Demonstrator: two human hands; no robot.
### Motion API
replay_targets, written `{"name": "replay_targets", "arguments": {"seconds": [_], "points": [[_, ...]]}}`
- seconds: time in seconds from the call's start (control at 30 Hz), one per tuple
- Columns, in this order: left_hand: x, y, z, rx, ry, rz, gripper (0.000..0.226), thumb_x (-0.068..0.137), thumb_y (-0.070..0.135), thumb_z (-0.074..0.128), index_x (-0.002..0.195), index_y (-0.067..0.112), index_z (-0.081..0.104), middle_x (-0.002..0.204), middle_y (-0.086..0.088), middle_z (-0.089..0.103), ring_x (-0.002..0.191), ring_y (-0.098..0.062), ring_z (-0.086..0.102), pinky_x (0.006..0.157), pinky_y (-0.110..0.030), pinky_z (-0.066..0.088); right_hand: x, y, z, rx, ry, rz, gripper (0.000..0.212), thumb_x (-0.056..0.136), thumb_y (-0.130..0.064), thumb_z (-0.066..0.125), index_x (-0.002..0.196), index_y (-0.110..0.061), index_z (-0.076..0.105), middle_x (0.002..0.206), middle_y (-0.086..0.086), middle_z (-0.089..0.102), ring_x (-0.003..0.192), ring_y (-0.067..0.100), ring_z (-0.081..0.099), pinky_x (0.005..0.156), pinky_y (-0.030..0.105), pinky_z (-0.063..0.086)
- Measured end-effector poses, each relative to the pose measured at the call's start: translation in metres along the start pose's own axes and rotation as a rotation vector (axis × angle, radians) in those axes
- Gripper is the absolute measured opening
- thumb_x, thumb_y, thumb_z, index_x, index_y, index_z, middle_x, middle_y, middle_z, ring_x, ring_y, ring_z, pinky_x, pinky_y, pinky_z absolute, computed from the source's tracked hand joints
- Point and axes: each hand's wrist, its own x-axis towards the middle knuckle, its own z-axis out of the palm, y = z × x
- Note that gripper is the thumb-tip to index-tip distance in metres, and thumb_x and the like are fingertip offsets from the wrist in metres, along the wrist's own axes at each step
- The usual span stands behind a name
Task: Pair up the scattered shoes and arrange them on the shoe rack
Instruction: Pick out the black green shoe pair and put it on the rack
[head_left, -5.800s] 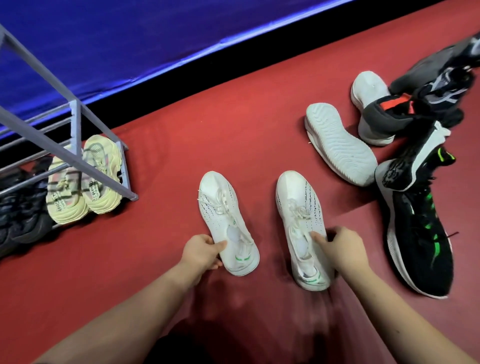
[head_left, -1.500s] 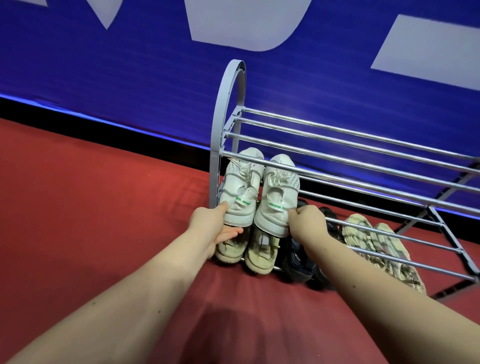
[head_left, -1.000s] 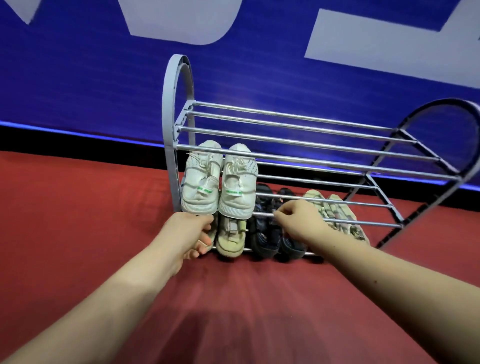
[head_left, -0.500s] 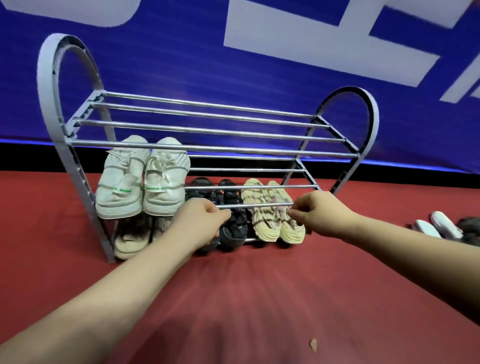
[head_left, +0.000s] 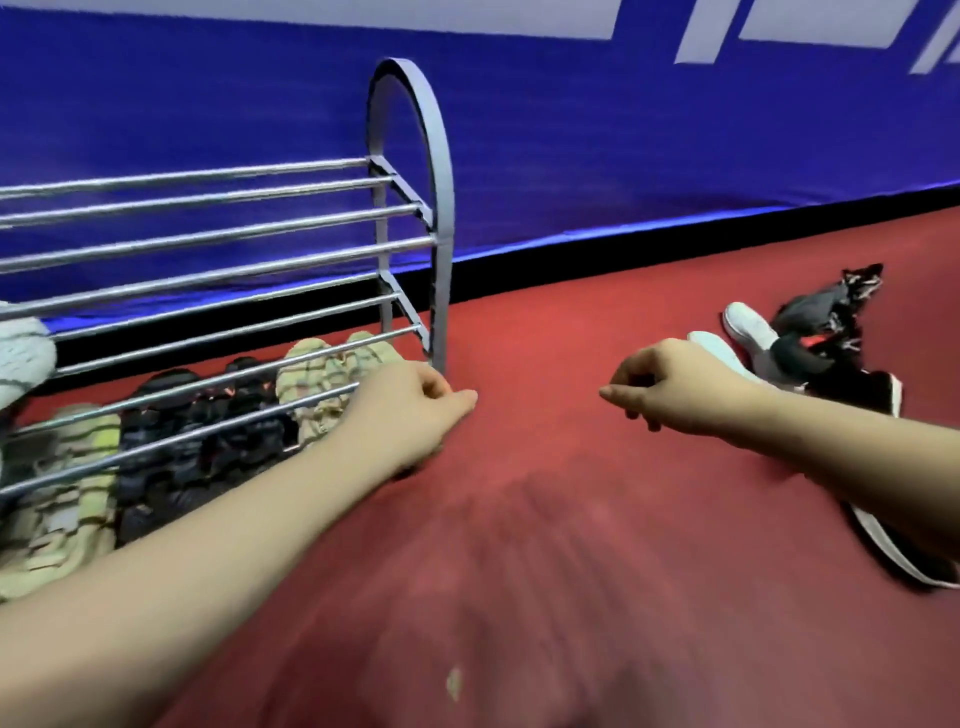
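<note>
Fingers (head_left: 460, 399) of left hand (head_left: 405, 410): loosely curled, holding nothing, just beside the right end arch of the shoe rack (head_left: 440, 218). Right hand (head_left: 675, 384): fingers loosely curled, empty, near scattered shoes (head_left: 810, 343) heaped at right. Red floor (head_left: 535, 364) between hands: open. Under lower bars: beige pair (head_left: 317, 374), black pair (head_left: 218, 431). White shoe (head_left: 21, 348) on bars, left frame edge.

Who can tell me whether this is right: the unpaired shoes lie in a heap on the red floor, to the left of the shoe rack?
Not quite. The head view shows the heap of shoes on the red floor to the right of the shoe rack, beyond the right hand, not to its left.
</note>
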Motion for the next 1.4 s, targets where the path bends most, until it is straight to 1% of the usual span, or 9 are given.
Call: {"name": "replay_targets", "arguments": {"seconds": [0.2,0.3,0.37,0.57,0.7,0.83,0.93,1.1,1.4], "points": [[0.059,0.093,0.100,0.015,-0.010,-0.086,0.025,0.083,0.036,0.064,0.068,0.016,0.062,0.061,-0.001,0.062,0.057,-0.020,0.052,0.063,-0.027,0.042,0.024,0.123,-0.024,0.209,-0.065,0.064,0.027,0.088,-0.028,0.062,0.062,-0.019,0.060,0.039,-0.011,0.056,0.041,0.008,0.055,0.041,0.010,0.039],[0.072,0.134,0.126,0.067,-0.080,-0.121,0.027,0.083,0.035,0.064,0.070,0.012,0.064,0.062,-0.003,0.064,0.055,-0.018,0.051,0.064,-0.026,0.042,0.019,0.168,-0.044,0.267,-0.100,0.140,0.005,0.088,-0.023,0.060,0.085,-0.020,0.064,0.062,0.000,0.069,0.051,0.017,0.064,0.053,0.020,0.047],[0.084,0.164,0.142,0.095,-0.138,-0.165,0.029,0.083,0.036,0.064,0.071,0.010,0.066,0.063,-0.005,0.064,0.054,-0.020,0.051,0.063,-0.027,0.042,0.014,0.197,-0.064,0.302,-0.147,0.204,0.006,0.088,-0.021,0.059,0.093,-0.020,0.062,0.069,0.006,0.072,0.056,0.019,0.067,0.059,0.024,0.050],[0.104,0.267,0.172,0.096,-0.267,-0.233,0.030,0.084,0.032,0.065,0.068,0.006,0.063,0.062,-0.015,0.063,0.056,-0.025,0.055,0.063,-0.033,0.047,-0.006,0.259,-0.147,0.371,-0.238,0.338,0.011,0.087,-0.020,0.059,0.080,-0.028,0.055,0.070,0.009,0.071,0.059,0.022,0.068,0.069,0.030,0.054],[0.113,0.329,0.180,0.115,-0.337,-0.256,0.027,0.084,0.030,0.065,0.066,0.011,0.060,0.066,-0.017,0.066,0.055,-0.025,0.053,0.064,-0.034,0.048,-0.018,0.282,-0.197,0.400,-0.237,0.427,0.010,0.086,-0.022,0.061,0.093,-0.016,0.062,0.077,0.006,0.070,0.067,0.020,0.064,0.073,0.032,0.052],[0.124,0.396,0.194,0.129,-0.389,-0.338,0.029,0.084,0.029,0.065,0.061,0.014,0.054,0.059,-0.008,0.059,0.054,-0.024,0.050,0.061,-0.032,0.045,-0.034,0.312,-0.257,0.373,-0.294,0.495,0.016,0.086,-0.025,0.060,0.098,-0.016,0.066,0.074,0.000,0.063,0.070,0.017,0.055,0.063,0.023,0.036],[0.131,0.434,0.208,0.142,-0.421,-0.349,0.029,0.084,0.029,0.065,0.062,0.015,0.053,0.057,-0.005,0.057,0.054,-0.025,0.052,0.061,-0.030,0.045,-0.045,0.333,-0.289,0.400,-0.338,0.548,0.011,0.086,-0.022,0.059,0.092,-0.016,0.065,0.070,0.002,0.065,0.069,0.024,0.062,0.063,0.028,0.045],[0.146,0.477,0.224,0.148,-0.455,-0.323,0.027,0.083,0.030,0.064,0.064,0.014,0.055,0.049,0.001,0.054,0.057,-0.026,0.058,0.065,-0.031,0.049,-0.039,0.363,-0.330,0.388,-0.362,0.619,0.009,0.083,-0.020,0.058,0.085,-0.029,0.056,0.066,0.000,0.065,0.068,0.025,0.066,0.065,0.029,0.050],[0.190,0.475,0.251,0.273,-0.506,-0.375,0.020,0.087,0.029,0.059,0.071,0.017,0.057,0.067,-0.003,0.062,0.082,-0.028,0.064,0.067,-0.029,0.042,0.016,0.402,-0.351,0.344,-0.436,0.694,0.016,0.084,-0.025,0.058,0.092,-0.015,0.067,0.071,0.006,0.070,0.068,0.025,0.066,0.066,0.029,0.051]]}}
